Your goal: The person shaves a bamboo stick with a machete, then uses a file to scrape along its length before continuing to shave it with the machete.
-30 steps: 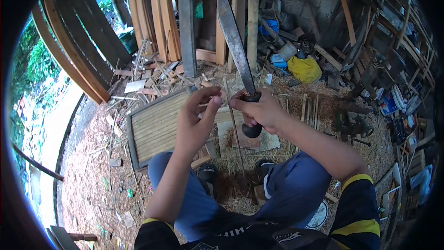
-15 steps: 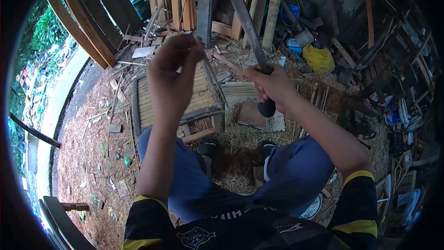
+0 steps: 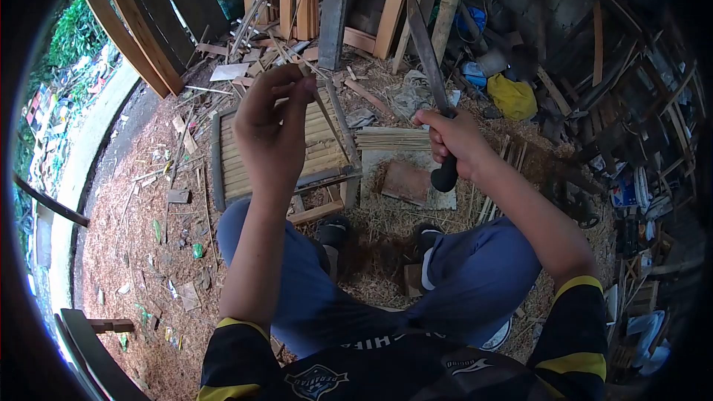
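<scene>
My left hand (image 3: 271, 134) is raised over a low slatted bench (image 3: 236, 163), its fingers pinched on a thin wooden stick (image 3: 331, 122). The stick slants down to the right across the bench top. In my right hand (image 3: 464, 147) a machete (image 3: 428, 56) is gripped by its dark handle, the long blade pointing up and away from me. The blade and the stick are well apart. Just left of my right hand, a row of thin sticks (image 3: 394, 139) lies near the ground, with a brownish flat block (image 3: 405, 182) closer to me.
Wood shavings (image 3: 148, 252) and scraps cover the floor. Tall planks (image 3: 301, 0) lean at the back, beside a grey post (image 3: 336, 15). A yellow bag (image 3: 511, 96) lies at the back right, near piled scrap wood (image 3: 646, 104). My knees frame the work area.
The machete has shifted right and a little down with my right hand. My left hand has moved slightly down, and the stick in it now shows more clearly. The view has shifted a little.
</scene>
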A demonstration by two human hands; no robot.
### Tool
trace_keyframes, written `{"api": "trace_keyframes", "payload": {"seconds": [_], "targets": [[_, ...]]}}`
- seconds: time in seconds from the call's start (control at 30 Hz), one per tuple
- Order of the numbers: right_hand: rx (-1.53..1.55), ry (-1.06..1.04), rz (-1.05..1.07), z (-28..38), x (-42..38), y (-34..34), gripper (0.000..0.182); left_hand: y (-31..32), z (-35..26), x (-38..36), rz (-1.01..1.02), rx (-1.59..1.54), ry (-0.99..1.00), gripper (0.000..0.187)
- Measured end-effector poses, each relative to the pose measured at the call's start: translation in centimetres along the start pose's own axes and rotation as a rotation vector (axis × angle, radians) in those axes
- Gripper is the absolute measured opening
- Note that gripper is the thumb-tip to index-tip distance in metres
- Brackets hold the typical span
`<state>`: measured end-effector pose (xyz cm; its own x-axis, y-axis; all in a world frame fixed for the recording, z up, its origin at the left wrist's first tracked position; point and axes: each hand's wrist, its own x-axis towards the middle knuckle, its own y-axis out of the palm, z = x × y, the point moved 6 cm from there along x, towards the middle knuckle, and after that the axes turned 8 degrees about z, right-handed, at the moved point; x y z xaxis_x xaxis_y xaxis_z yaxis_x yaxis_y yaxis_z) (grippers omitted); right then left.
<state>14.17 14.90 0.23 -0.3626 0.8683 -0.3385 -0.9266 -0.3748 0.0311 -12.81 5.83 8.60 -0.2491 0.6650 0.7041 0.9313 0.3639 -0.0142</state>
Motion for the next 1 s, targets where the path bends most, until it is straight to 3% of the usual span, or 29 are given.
{"api": "trace_keyframes", "payload": {"seconds": [0.3,0.6,0.8,1.0], "targets": [[-0.083,0.008,0.033,-0.4,0.0,1.4,0.027,0.0,0.0,0.1,0.068,0.063,-0.107,0.013],[-0.080,-0.013,0.137,0.4,-4.4,6.4,0.053,-1.8,-0.1,0.3,0.069,0.015,-0.065,0.021],[0.014,-0.069,0.208,-0.4,-7.9,10.5,0.059,-2.0,-1.2,-0.4,0.153,0.047,-0.090,0.023],[0.004,-0.201,0.229,0.8,-8.7,13.6,0.061,-2.5,-2.6,-0.6,0.151,0.222,0.013,0.015]]}}
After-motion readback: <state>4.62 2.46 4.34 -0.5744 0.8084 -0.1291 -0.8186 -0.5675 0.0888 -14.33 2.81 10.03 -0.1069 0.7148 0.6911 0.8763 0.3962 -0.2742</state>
